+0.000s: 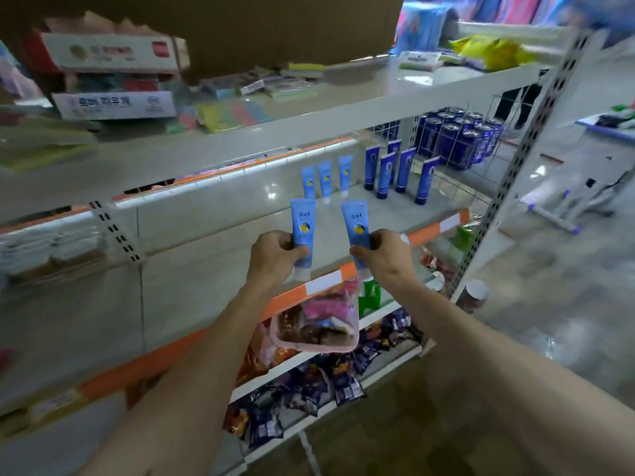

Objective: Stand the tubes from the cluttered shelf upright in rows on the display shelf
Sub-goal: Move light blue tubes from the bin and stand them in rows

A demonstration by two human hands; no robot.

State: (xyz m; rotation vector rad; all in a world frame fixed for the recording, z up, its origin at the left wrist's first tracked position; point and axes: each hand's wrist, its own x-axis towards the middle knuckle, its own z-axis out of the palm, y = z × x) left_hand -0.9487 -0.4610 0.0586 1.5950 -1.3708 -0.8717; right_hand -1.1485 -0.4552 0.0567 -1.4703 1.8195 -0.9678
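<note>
My left hand (273, 261) grips a light blue tube (303, 223) by its lower part, white cap down. My right hand (385, 257) grips a second light blue tube (356, 225) the same way. Both tubes are held upright just above the front edge of the display shelf (240, 235). At the back of that shelf three light blue tubes (326, 178) stand upright in a row. To their right several dark blue tubes (398, 171) stand upright in rows.
The upper shelf (309, 108) holds boxes, sponges and packets in a jumble. A wire basket of dark blue cans (460, 135) sits at the shelf's right end. Below are a pink tray of snacks (316, 324) and snack packets. A perforated upright post (508, 187) stands right.
</note>
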